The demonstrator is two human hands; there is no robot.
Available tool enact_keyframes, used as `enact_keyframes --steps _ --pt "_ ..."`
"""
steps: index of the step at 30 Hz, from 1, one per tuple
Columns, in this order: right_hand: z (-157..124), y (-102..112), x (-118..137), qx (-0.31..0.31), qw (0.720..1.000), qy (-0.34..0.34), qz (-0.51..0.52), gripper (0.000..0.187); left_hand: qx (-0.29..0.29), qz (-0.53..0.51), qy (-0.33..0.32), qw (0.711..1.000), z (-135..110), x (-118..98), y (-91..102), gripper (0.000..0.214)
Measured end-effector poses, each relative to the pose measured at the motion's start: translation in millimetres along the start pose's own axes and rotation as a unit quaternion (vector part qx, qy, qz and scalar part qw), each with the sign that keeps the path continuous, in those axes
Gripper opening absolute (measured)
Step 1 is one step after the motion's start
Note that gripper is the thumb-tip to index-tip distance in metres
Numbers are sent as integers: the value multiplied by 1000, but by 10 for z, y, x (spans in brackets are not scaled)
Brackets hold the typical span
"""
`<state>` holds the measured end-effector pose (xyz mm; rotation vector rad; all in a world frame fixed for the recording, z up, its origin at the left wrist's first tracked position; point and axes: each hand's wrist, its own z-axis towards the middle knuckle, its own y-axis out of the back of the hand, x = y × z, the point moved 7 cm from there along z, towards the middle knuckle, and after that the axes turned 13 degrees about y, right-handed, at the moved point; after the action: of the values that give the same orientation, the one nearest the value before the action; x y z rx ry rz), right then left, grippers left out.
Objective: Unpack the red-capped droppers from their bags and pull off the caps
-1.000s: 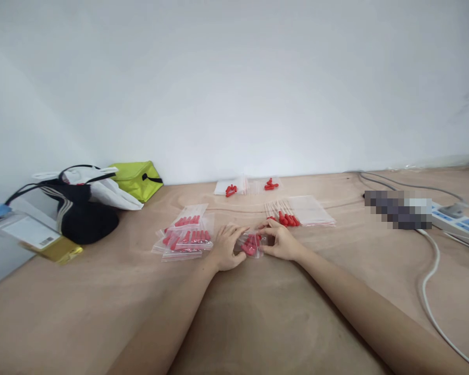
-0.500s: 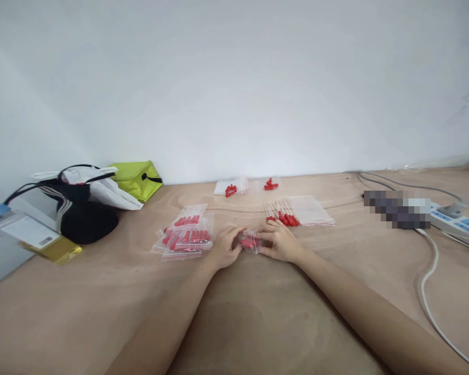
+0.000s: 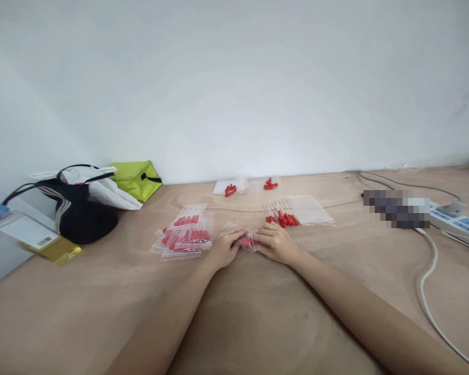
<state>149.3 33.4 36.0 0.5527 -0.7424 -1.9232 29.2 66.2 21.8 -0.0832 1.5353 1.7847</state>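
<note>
Between my hands is a small clear zip bag (image 3: 249,242) with red pieces inside. My left hand (image 3: 227,246) is closed on its left side, and my right hand (image 3: 275,242) grips its right side. To the left lies an overlapping pile of filled zip bags (image 3: 191,236), each with a row of red pieces. Just beyond my right hand, several thin pale sticks with red ends (image 3: 283,216) lie side by side, next to a stack of flat clear zip bags (image 3: 311,211).
Toward the wall, two small groups of red pieces (image 3: 230,190) (image 3: 271,184) lie on clear bags. At left are a lime-green bag (image 3: 136,179), a black cap (image 3: 88,221) and a gold box (image 3: 54,250). A power strip (image 3: 463,223) and white cable (image 3: 426,291) lie at right.
Both hands have drawn slightly closer together around the small bag, and my right hand has shifted a little to the left. The other items stay where they were.
</note>
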Motion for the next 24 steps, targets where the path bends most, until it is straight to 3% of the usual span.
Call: enact_keyframes --steps 6,15,19,24 --pt "77 82 128 -71 996 55 7 14 2 1 -15 1000 -2 0 -14 44" --pt "130 65 227 -56 995 87 2 16 1 -4 -21 1000 8 5 -27 47" --pt "57 98 130 -89 995 25 41 16 -11 -14 0 1000 8 43 -1 48" --pt "-52 122 -116 -113 974 -119 156 12 -15 -14 26 999 11 70 23 45"
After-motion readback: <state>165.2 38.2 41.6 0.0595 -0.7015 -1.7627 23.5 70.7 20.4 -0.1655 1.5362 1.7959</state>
